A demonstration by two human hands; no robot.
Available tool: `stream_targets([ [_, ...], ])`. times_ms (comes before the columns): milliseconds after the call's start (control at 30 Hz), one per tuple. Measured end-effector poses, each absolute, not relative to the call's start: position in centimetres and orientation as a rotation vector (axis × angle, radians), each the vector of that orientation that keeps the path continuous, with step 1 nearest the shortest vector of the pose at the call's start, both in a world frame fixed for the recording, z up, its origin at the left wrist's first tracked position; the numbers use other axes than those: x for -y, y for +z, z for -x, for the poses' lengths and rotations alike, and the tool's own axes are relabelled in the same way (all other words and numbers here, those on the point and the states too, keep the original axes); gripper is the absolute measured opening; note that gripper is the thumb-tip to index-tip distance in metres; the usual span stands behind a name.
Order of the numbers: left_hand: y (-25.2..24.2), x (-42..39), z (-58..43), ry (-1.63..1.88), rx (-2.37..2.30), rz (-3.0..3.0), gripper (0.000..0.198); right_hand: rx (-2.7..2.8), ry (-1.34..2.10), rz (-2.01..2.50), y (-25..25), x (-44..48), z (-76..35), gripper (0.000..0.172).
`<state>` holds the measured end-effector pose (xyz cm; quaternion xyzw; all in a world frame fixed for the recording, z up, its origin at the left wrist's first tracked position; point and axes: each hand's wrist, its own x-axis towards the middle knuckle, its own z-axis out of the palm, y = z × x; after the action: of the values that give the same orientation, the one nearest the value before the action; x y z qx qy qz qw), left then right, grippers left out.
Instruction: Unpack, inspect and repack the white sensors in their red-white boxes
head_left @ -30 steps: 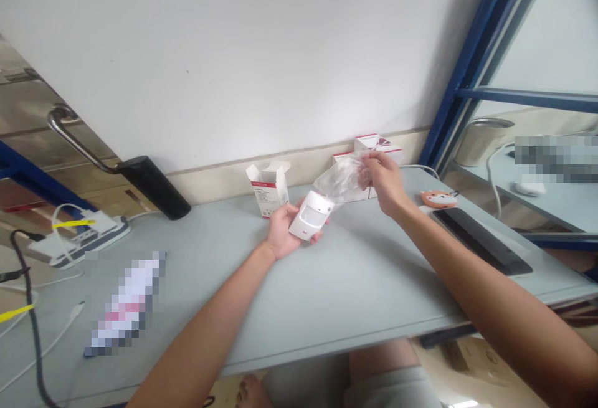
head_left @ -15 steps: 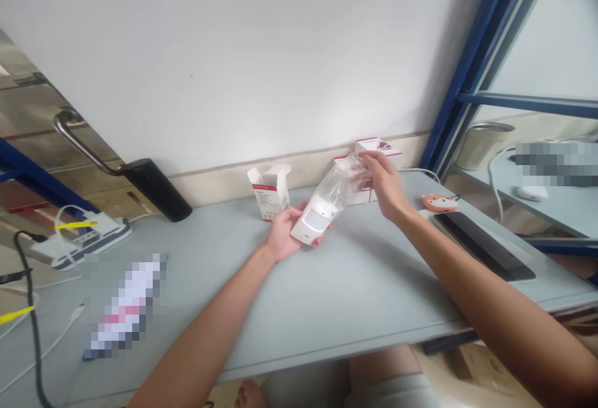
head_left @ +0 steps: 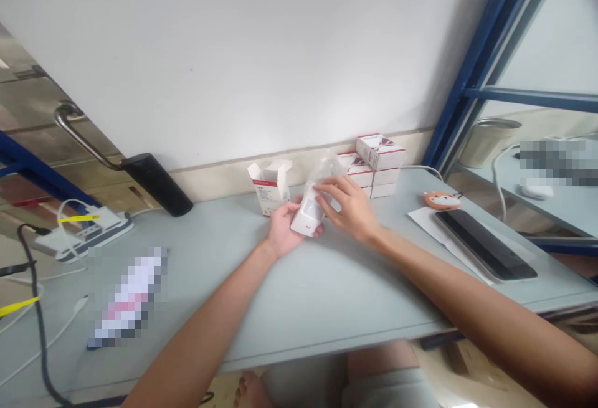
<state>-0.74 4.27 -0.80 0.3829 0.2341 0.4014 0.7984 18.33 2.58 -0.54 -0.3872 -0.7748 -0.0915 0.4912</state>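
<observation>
A white motion detector (head_left: 305, 223) with a curved lens window lies tilted in my left hand (head_left: 282, 231), whose thumb and fingers close round its lower part. A crinkled clear plastic bag (head_left: 327, 166) covers the detector's upper end. My right hand (head_left: 351, 207) reaches across from the right, its fingers and thumb bent onto the detector's upper part and the bag; the exact contact is partly hidden. Just behind my left hand stands an opened white and red carton (head_left: 271, 195), its top flaps up.
Several white and red boxes (head_left: 380, 152) are stacked by the wall. A phone (head_left: 486, 245) on white paper and an orange animal-face case (head_left: 441, 200) lie right. On the left are a power strip (head_left: 88, 233), cables, a black cylinder (head_left: 159, 185) and a pixelated packet (head_left: 128, 299).
My right hand has moved down and left, from pulling up the bag's top end to lying over the detector. The bag has slumped behind it. My left hand keeps its hold.
</observation>
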Motion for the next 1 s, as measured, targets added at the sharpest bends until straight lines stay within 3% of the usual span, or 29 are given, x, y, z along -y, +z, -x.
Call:
stream_targets([
  [300, -0.9, -4.2, 0.0, 0.984, -0.537, -0.734, 0.023, 2.047, -0.002, 0.819, -0.7, -1.5, -17.8, 0.027],
  [433, -0.9, -4.2, -0.1, 1.037, -0.592, -0.838, 0.023, 1.745, 0.179, 0.886, -0.3, -1.5, -17.4, 0.023],
  [500, -0.8, -4.2, 0.0, 1.022, -0.583, -0.868, 0.029, 1.527, 0.324, 0.968, -0.3, -1.8, -17.3, 0.027],
  [600, -0.6, -4.2, 0.2, 1.007, -0.57, -0.884, 0.037, 1.337, 0.673, 1.096, -0.4, -2.5, -17.3, 0.049],
  [733, -1.2, -4.3, 0.3, 1.04, -0.61, -0.967, 0.041, 1.458, 1.033, 1.039, -0.6, -3.0, -17.8, 0.042],
  [1000, -2.2, -5.3, 0.2, 1.261, -0.779, -1.302, 0.024, 1.582, 0.64, 1.07, -0.6, -3.5, -18.7, 0.031],
])
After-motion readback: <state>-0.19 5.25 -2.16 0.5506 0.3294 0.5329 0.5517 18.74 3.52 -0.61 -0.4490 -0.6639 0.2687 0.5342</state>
